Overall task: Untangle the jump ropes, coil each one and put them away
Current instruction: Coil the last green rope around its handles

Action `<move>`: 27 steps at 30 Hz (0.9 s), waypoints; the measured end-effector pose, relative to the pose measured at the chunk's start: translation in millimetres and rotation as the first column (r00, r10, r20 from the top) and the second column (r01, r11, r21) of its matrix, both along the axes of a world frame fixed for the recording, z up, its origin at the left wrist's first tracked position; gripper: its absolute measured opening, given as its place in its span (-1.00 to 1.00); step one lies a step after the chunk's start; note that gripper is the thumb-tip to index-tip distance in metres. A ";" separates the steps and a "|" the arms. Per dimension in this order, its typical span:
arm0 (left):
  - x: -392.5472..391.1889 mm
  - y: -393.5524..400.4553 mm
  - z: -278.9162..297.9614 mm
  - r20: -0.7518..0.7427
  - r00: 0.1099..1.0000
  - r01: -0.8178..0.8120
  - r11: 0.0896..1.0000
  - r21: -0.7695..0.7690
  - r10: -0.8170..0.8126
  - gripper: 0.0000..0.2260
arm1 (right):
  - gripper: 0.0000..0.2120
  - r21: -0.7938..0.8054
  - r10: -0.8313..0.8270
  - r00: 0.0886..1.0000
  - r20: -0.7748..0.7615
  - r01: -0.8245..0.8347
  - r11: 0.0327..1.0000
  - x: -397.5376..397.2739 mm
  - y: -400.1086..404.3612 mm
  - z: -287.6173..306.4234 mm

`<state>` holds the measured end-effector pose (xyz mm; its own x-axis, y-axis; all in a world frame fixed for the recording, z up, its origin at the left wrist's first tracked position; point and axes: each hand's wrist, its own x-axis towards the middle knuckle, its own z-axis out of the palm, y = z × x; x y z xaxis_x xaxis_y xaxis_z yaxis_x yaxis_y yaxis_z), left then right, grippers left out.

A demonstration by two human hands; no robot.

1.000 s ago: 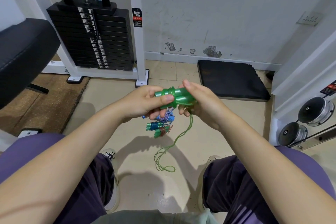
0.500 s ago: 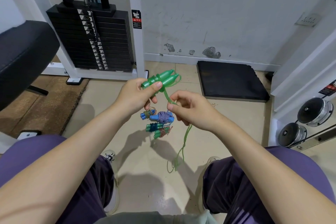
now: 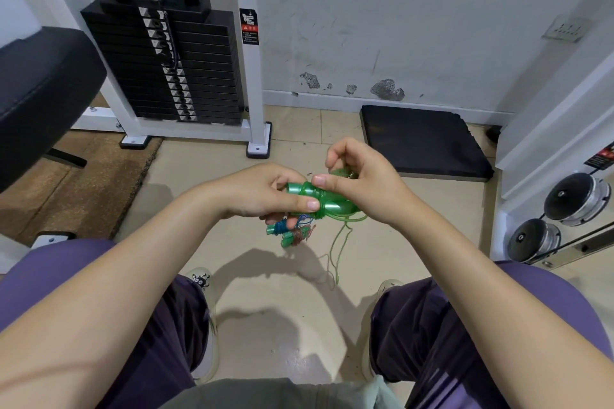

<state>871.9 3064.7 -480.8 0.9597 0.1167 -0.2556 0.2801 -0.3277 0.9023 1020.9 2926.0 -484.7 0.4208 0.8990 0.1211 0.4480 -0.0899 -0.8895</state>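
A: How many ropes do you count?

B: One loose rope in the hands, with two green handles (image 3: 324,201) held side by side. Below the hands lie what look like three more bundles (image 3: 292,232), already wound: one blue, one teal, one green with brownish cord. They overlap, so I can't be sure of that count.

A: And the green one, how does it look?

B: Shiny translucent green plastic handles, flared at one end, lying roughly level in front of the person's knees, above the tiled floor (image 3: 265,325). A thin green cord (image 3: 339,244) leaves the handles and hangs in a long loop toward the floor.

A: The hands?

B: Close together. The left hand (image 3: 262,192) grips the handles, thumb pressed along them. The right hand (image 3: 362,181) has its thumb on the handles and its fingers curled round cord at the far end.

A: Changed from half a second ago?

B: Yes. Then the hands were apart, the handles tilted up in the left hand alone, the right pinching the cord lower down. Now they have met and the handles are level.
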 end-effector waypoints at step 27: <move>12.0 11.7 -13.1 0.268 0.703 -0.602 0.752 -0.270 0.659 -0.76 | -0.89 -0.159 0.097 0.935 -0.341 -0.159 0.974 -8.1 0.9 -10.3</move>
<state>883.9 3076.3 -493.8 0.7012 0.7129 -0.0105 0.0516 -0.0360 0.9980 1012.8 2926.9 -495.0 0.2889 0.9414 -0.1744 0.1518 -0.2249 -0.9625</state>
